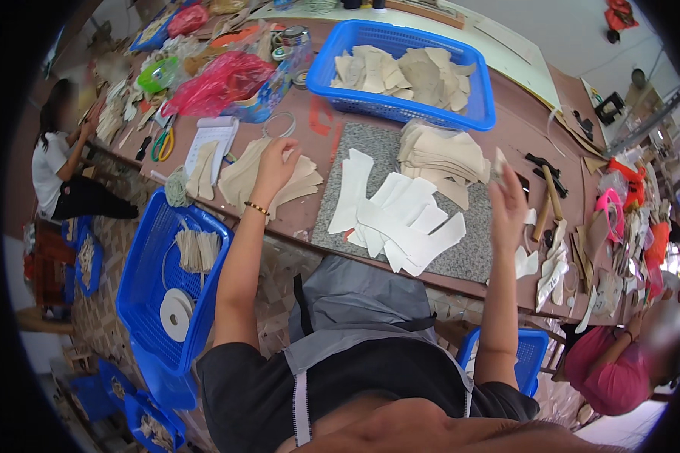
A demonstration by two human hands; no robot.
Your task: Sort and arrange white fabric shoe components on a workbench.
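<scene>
bare brown tabletop strip [313, 215] open between the fanned beige cut pieces [242, 177] and grey speckled stone slab [461, 253], slab crowded by white cut shapes [400, 219], blue plastic basket [480, 98] blocking behind, wooden-handled hammer [553, 198] to the right

One head-worn fisheye view looks steeply down, close over the brown worktable [521, 128].

basket [480, 113] behind slab [476, 257] | white pieces [400, 219] on slab | tan stack [242, 177] left | hammer [548, 204] right

Matt beige cloth pieces [268, 177] and white ones [400, 219] lie on a speckled stone slab [468, 257].
</scene>
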